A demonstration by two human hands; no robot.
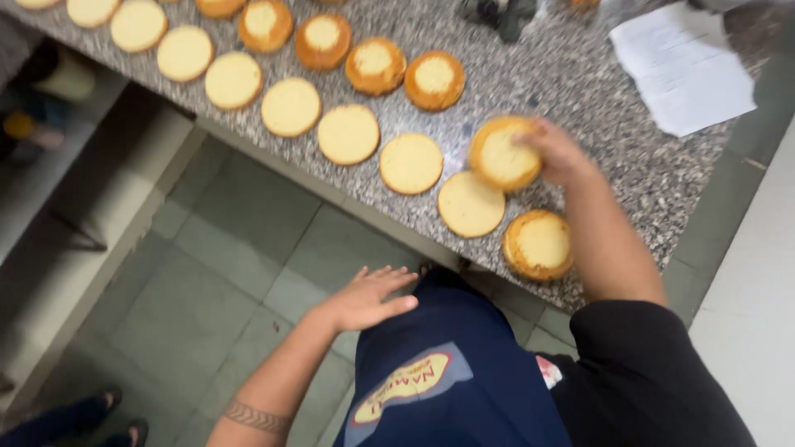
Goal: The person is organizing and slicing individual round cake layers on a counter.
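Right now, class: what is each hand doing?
Left hand: open, fingers spread, holding nothing, beside the dark blue apron.
Right hand: closed on a round sponge cake layer, tilted above the granite counter.

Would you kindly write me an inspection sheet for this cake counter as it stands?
Surface: speckled granite counter, crumbs not discernible.
Job's things: round sponge cake layers in two rows; one browned layer tilted under the right hand; another cake layer at the counter edge.
Clutter: white paper sheet; dark object, blurred.
Grippers: right hand holds the browned layer; left hand open, holding nothing, over the dark apron.
Cables: nothing seen.
Surroundings: tiled floor; another person's sandalled feet.
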